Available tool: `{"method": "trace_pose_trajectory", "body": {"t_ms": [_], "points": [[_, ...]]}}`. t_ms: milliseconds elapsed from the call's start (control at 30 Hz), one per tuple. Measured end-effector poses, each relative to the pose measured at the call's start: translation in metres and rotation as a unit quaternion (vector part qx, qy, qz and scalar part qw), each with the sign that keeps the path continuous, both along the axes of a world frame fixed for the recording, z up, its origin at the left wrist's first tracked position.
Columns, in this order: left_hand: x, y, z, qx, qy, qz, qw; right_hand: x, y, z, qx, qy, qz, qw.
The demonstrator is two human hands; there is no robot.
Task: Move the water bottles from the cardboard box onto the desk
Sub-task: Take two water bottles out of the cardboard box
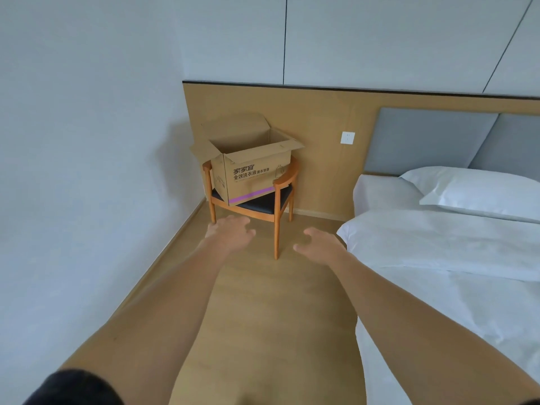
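Bedroom corner by the bed (pixel 438 258): open box (pixel 248 168) sits on a chair (pixel 280 185), bottles hidden inside, desk out of view. Left hand (pixel 230 232) and right hand (pixel 318 244) reach out empty, fingers relaxed. Full bottles are probably heavy and slick, so I'd grab mid-body.

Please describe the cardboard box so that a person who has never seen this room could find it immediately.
Start from the bed and look left along the wooden wall panel to the room's corner, where a wooden chair stands. The cardboard box sits on its dark seat. It is the only box in view, with open flaps, dark printed characters and a purple stripe along its base.
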State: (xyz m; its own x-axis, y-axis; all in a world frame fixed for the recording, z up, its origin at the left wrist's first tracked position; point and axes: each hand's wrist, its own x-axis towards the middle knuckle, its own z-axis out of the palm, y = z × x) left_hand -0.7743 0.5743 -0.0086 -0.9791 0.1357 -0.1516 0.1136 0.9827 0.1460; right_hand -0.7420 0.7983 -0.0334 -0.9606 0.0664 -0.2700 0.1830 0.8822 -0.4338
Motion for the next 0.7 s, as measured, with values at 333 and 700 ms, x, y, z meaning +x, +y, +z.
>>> {"method": "trace_pose_trajectory", "body": {"t_ms": [333,700], "points": [[-0.196,0.047,-0.021,0.028,0.026,-0.054,0.998,-0.162,0.049,0.01,0.01,0.017,-0.052,0.998],[-0.409,0.072,-0.033,0.069,-0.012,-0.086,0.994,-0.34,0.074,0.038,0.029,0.015,-0.066,0.997]]}}
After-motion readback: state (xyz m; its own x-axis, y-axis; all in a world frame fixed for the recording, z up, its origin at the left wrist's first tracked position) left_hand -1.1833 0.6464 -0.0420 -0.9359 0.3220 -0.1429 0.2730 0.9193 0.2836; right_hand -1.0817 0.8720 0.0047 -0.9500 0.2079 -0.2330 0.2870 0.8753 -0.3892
